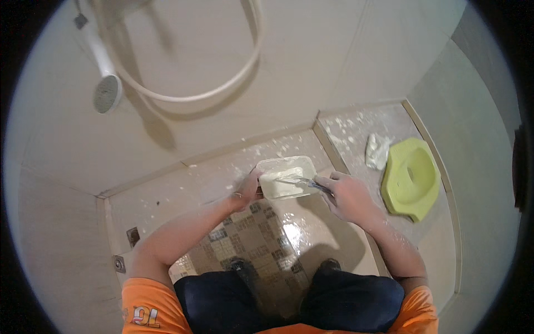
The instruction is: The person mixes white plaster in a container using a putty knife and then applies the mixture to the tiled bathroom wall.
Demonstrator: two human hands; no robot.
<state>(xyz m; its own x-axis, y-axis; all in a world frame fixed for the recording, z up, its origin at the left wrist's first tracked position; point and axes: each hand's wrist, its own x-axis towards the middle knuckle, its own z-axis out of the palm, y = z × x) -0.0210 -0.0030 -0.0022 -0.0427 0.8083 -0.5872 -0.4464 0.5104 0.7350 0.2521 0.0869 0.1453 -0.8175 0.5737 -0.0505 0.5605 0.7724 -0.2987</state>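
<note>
My left hand [247, 192] grips the left side of a white rectangular plastic tub [282, 162], with its fingers partly hidden against the wall of the tub. Creamy white paste [299, 171] lies inside and smears the walls. In my right hand [349, 197] is the dark handle of a putty knife [301, 181], its metal blade reaching over the rim into the paste. The exact shape of the blade is hard to make out. White residue marks both hands and forearms. The tub is held above the tiled floor, near the far wall.
A yellow-green squat toilet pan [414, 178] sits on the raised step at right, beside a crumpled white bundle [377, 151]. Pale flakes litter step and floor. A white shower head [107, 94] and hose [189, 99] hang at upper left. A dark square opening [133, 236] is low at left.
</note>
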